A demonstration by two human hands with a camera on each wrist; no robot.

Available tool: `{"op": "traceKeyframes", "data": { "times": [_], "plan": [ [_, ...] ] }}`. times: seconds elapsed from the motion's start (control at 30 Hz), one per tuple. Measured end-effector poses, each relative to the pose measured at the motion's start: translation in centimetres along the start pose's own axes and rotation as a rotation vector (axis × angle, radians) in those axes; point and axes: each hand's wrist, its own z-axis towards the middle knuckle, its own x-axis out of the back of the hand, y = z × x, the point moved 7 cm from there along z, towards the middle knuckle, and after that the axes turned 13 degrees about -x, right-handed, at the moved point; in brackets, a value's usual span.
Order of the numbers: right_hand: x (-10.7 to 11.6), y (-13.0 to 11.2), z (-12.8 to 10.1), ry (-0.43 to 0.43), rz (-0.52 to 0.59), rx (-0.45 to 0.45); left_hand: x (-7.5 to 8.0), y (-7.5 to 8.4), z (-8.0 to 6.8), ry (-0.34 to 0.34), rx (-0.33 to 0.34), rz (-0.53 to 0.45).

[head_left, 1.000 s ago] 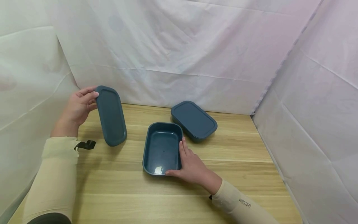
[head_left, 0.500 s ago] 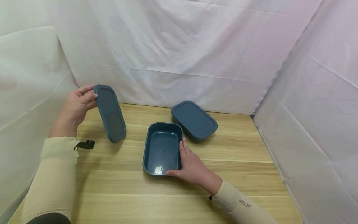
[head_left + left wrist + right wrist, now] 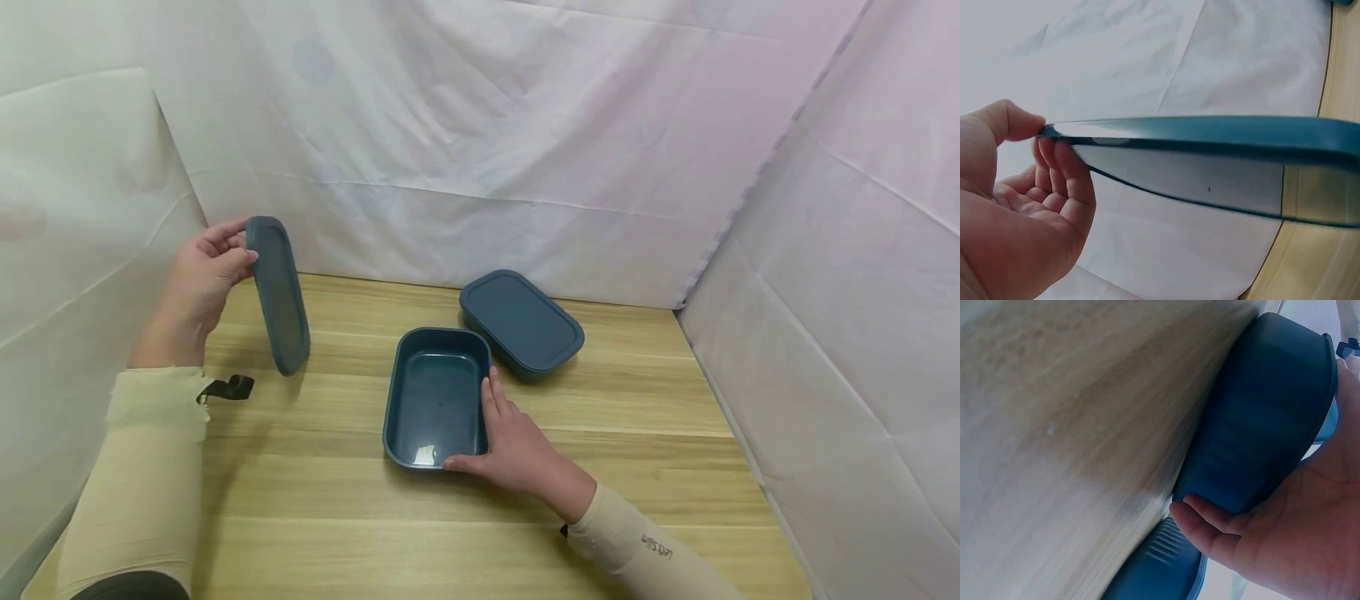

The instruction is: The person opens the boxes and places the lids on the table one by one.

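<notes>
At the left my left hand (image 3: 202, 275) pinches one end of a dark blue-green lid (image 3: 279, 296) between thumb and fingers. The lid stands nearly on edge in the head view; the left wrist view shows its long rim (image 3: 1222, 132) side-on. A matching rectangular food container (image 3: 435, 408), open at the top, sits on the table in the middle with nothing inside. My right hand (image 3: 517, 442) holds its near right corner, thumb at the near rim, fingers along the right wall. In the right wrist view, fingertips (image 3: 1192, 519) press low on the container's outer wall (image 3: 1254, 419).
A second container of the same colour, its lid (image 3: 521, 321) on, sits just behind and right of the open one. The wood-grain table (image 3: 337, 517) meets a white cloth backdrop (image 3: 450, 150) at the back, with cloth walls on both sides.
My left hand has turned the lid further onto its edge and shifted it slightly left and up. The right hand and both containers have stayed put.
</notes>
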Motion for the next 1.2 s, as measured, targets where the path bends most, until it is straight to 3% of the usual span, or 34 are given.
{"op": "traceKeyframes", "data": {
  "times": [0.17,0.4,0.63,0.9,1.2],
  "plan": [
    [0.1,-0.1,0.0,0.0,0.01,0.006,0.0,0.4,-0.1,0.018,-0.002,0.098],
    [-0.1,0.1,0.0,0.003,0.003,0.006,-0.3,1.0,-0.2,-0.002,-0.041,0.238],
    [-0.1,0.0,-0.1,0.002,0.003,0.004,-0.3,1.4,-0.2,-0.017,-0.034,0.352],
    [-0.1,0.1,0.1,0.004,0.017,0.002,-0.5,1.6,-0.2,-0.059,-0.02,0.576],
    [-0.1,0.2,0.2,0.003,0.015,0.002,-0.6,2.0,-0.3,-0.055,-0.038,0.693]
  ]
}}
